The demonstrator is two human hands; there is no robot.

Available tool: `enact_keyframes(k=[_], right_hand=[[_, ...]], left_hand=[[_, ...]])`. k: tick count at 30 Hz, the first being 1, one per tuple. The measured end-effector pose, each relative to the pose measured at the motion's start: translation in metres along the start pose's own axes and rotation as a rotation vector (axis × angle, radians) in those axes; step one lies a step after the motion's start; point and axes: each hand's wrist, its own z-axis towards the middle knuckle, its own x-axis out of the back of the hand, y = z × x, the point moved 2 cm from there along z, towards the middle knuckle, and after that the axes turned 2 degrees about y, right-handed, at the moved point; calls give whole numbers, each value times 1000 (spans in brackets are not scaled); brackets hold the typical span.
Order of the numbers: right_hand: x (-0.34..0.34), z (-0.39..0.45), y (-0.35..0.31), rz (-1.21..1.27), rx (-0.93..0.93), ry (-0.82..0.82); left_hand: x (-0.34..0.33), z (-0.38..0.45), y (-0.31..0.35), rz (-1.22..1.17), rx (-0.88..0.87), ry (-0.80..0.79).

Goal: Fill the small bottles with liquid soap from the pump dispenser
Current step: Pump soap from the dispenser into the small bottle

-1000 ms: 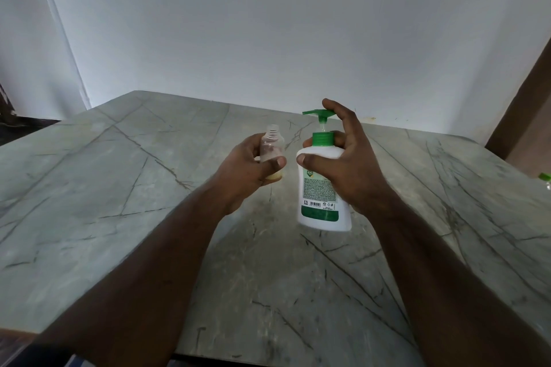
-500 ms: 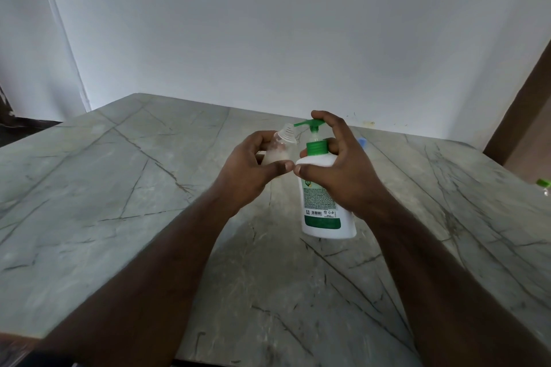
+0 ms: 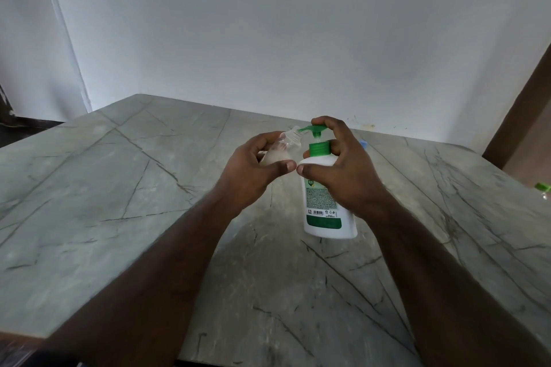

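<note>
Small clear bottle [image 3: 283,149] blurred, contents unclear, gripped tilted in left hand [image 3: 253,171], mouth at green nozzle, right hand [image 3: 343,170] wrapped around white pump dispenser [image 3: 326,202], forefinger atop pump

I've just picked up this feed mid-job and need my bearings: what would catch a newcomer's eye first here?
The white pump dispenser with its green pump head stands out at centre, gripped by the right hand with a finger on top of the pump. Just left of it, the left hand holds a small clear bottle tilted, mouth at the nozzle. Both are over a grey veined stone table.
</note>
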Motion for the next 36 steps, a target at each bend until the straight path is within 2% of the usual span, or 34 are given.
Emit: enact_keyframes(k=[18, 28, 36], right_hand=[[-1, 0, -2, 14, -27, 5], [-2, 0, -4, 24, -20, -57], [-2, -3, -5, 130, -55, -75]], left_hand=[[1, 0, -2, 17, 2, -9], [-2, -3, 3, -45, 7, -46], [0, -2, 1, -119, 51, -98]])
